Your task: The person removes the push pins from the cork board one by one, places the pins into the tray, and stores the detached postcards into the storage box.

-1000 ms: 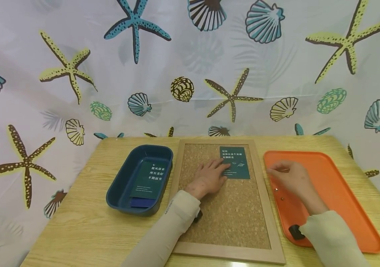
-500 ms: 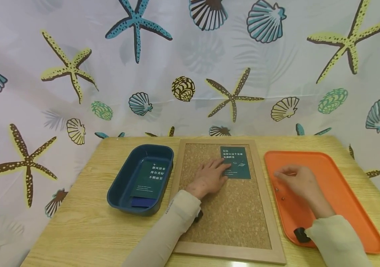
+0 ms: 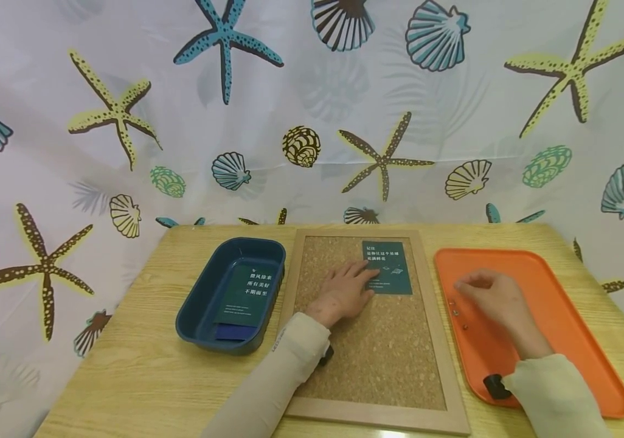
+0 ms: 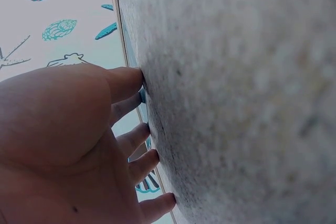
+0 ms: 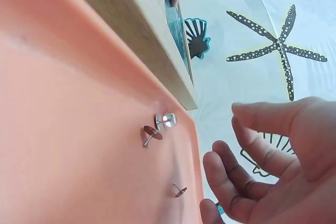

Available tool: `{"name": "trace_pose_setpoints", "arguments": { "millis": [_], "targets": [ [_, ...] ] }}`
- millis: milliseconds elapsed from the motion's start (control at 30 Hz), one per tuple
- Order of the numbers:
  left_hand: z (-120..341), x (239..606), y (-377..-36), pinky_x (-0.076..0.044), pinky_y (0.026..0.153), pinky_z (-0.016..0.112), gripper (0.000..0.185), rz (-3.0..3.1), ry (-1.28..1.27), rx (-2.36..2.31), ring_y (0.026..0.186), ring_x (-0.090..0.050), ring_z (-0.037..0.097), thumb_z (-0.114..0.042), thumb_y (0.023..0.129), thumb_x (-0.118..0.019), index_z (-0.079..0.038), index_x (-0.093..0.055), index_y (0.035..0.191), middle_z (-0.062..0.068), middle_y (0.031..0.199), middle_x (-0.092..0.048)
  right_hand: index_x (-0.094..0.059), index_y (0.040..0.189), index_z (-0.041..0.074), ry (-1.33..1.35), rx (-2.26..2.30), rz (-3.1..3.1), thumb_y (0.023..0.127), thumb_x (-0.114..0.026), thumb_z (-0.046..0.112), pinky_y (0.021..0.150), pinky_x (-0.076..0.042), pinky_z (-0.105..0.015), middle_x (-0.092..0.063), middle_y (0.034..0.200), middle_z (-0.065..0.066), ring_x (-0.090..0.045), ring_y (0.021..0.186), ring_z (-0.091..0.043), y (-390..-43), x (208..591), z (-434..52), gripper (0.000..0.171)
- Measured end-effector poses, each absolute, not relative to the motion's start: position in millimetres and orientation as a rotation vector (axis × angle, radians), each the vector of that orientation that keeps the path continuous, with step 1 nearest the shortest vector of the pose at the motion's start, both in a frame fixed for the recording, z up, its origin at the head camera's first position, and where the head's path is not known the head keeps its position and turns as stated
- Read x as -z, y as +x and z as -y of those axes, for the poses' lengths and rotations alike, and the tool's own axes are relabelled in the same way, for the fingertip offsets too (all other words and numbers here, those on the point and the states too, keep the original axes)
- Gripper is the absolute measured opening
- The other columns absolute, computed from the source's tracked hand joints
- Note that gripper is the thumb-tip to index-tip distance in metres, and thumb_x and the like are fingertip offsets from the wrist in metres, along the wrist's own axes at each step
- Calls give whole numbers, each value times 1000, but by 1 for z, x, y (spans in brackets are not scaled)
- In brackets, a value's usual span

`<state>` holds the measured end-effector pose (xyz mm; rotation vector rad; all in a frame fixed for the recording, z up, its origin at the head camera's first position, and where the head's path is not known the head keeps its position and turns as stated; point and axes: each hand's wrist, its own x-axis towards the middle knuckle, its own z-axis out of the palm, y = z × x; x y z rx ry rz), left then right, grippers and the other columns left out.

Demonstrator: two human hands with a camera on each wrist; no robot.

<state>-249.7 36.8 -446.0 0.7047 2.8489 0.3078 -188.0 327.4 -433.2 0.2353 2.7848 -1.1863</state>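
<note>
My left hand (image 3: pixel 346 291) lies with fingers spread on the corkboard (image 3: pixel 383 359), its fingertips over the left edge of a dark green printed card (image 3: pixel 391 267). In the left wrist view the fingertips of my left hand (image 4: pixel 94 145) press on the cork. My right hand (image 3: pixel 495 298) is over the orange tray (image 3: pixel 558 328), thumb and forefinger tips close together, other fingers loosely curled. I cannot tell whether a small thing is between those tips. Several metal thumbtacks (image 5: pixel 152 132) lie in the tray near my right hand (image 5: pixel 283 166), along the side by the board.
A dark blue bin (image 3: pixel 194 304) stands left of the board, holding another green card (image 3: pixel 243 295) with a blue piece (image 3: pixel 235 332) under it. The board's wooden frame (image 3: pixel 377 417) stands close beside the tray. A shell-and-starfish curtain (image 3: pixel 290 91) hangs behind the table (image 3: pixel 120 365).
My right hand has moved right, from the tray's left rim to over the tray. One more thumbtack shows below it. My left hand has kept its place.
</note>
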Motion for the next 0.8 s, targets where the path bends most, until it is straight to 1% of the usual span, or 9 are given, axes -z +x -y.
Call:
{"name": "trace_pose_setpoints", "arguments": {
  "millis": [100, 200, 367, 433, 600, 700, 800],
  "targets": [
    [-37, 446, -250, -25, 131, 54, 50, -2850, 698, -308, 161, -27, 21, -37, 110, -51, -32, -42, 159, -5, 172, -30, -64, 135, 1, 194, 1167, -2815, 105, -58, 47, 92, -54, -57, -59, 143, -30, -57, 126, -49, -189, 432, -325, 54],
    [-37, 446, -250, -25, 131, 54, 50, -2845, 695, -311, 161, -26, 21, -37, 110, -50, -33, -42, 160, -5, 173, -30, -65, 134, 3, 126, 1142, -2854, 105, -59, 47, 94, -53, -60, -60, 141, -30, -56, 126, -48, -189, 431, -322, 53],
    [-37, 447, -250, -24, 131, 54, 51, -2840, 689, -308, 162, -25, 21, -37, 110, -50, -33, -41, 160, -5, 173, -28, -63, 138, 6, -5, 1115, -2846, 103, -62, 49, 98, -49, -68, -54, 149, -29, -50, 135, -52, -191, 428, -319, 55],
    [-37, 447, -250, -24, 131, 54, 51, -2840, 689, -303, 162, -25, 21, -37, 110, -49, -33, -41, 160, -5, 173, -28, -60, 141, 6, -41, 1097, -2829, 102, -63, 50, 99, -46, -71, -48, 154, -29, -46, 138, -54, -192, 428, -319, 59],
    [-37, 447, -250, -24, 131, 53, 51, -2840, 692, -293, 162, -25, 21, -37, 110, -50, -33, -41, 160, -5, 173, -28, -55, 147, 5, -111, 992, -2834, 98, -68, 53, 105, -39, -77, -39, 159, -31, -35, 144, -57, -195, 431, -317, 70],
    [-37, 447, -250, -25, 131, 54, 51, -2839, 692, -297, 162, -25, 21, -37, 110, -50, -32, -41, 160, -5, 173, -28, -52, 148, 2, -156, 930, -2850, 95, -71, 54, 108, -35, -78, -38, 158, -32, -33, 144, -57, -197, 434, -315, 77],
    [-37, 447, -251, -25, 131, 54, 51, -2839, 691, -297, 162, -25, 21, -37, 110, -50, -32, -41, 160, -5, 173, -28, -51, 149, 1, -200, 891, -2858, 93, -75, 53, 110, -33, -78, -39, 157, -34, -33, 143, -57, -198, 436, -312, 80]
  ]
}}
